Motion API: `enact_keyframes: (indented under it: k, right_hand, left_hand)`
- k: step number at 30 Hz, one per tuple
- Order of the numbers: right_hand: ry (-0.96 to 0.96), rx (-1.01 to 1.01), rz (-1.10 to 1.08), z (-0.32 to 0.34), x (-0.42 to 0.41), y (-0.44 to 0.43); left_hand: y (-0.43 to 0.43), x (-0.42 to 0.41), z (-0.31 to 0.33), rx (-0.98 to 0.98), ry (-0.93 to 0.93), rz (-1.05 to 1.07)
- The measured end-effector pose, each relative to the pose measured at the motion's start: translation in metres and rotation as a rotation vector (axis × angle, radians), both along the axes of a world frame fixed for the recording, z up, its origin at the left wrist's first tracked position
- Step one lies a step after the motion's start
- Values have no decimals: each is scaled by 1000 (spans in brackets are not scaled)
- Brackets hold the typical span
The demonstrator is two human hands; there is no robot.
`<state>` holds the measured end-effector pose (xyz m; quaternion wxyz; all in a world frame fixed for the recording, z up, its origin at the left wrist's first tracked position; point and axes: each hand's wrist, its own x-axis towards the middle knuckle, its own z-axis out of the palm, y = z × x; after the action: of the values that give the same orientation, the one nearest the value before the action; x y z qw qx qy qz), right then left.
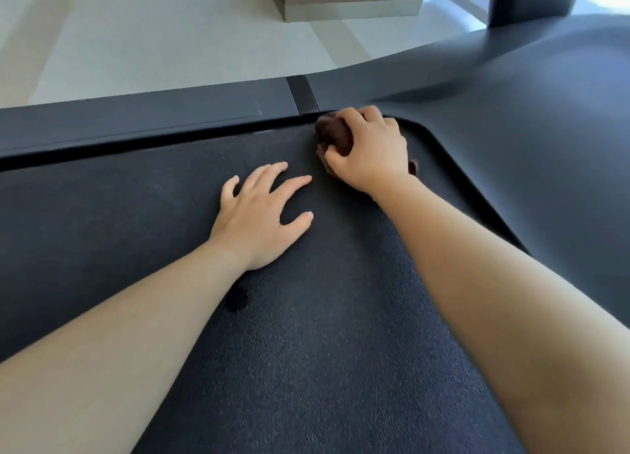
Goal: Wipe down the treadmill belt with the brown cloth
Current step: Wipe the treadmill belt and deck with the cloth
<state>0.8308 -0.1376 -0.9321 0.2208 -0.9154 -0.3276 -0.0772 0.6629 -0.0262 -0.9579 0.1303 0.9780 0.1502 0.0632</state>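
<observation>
Black rubber, the treadmill belt (306, 351) fills most of your view; you seem to be wiping its far corner. The motor hood (528, 129) curves round that corner and the side rail (136, 119) runs along the far edge, so pull strokes back toward yourself. Your left hand (259, 215) lies flat on the belt, fingers spread, holding nothing, in the sweep's path. Your right hand (371, 150) grips the bunched brown cloth (332, 134) on the belt, hard by the rail. A dark spot (237, 298) by your left wrist likely needs a pass.
</observation>
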Motion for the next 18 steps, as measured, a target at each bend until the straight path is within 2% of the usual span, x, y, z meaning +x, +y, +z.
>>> enact_keyframes:
  k: [10,14,18]
  right_hand:
    - [4,-26,-44,2,-129,-85]
    - [-40,-26,-32,0,-184,-88]
    - [-84,-41,93,1,-217,-92]
  left_hand:
    - [-11,-20,16,4,21,29]
    - [-16,-72,27,-76,57,-37]
    - [-13,-147,21,16,54,-88]
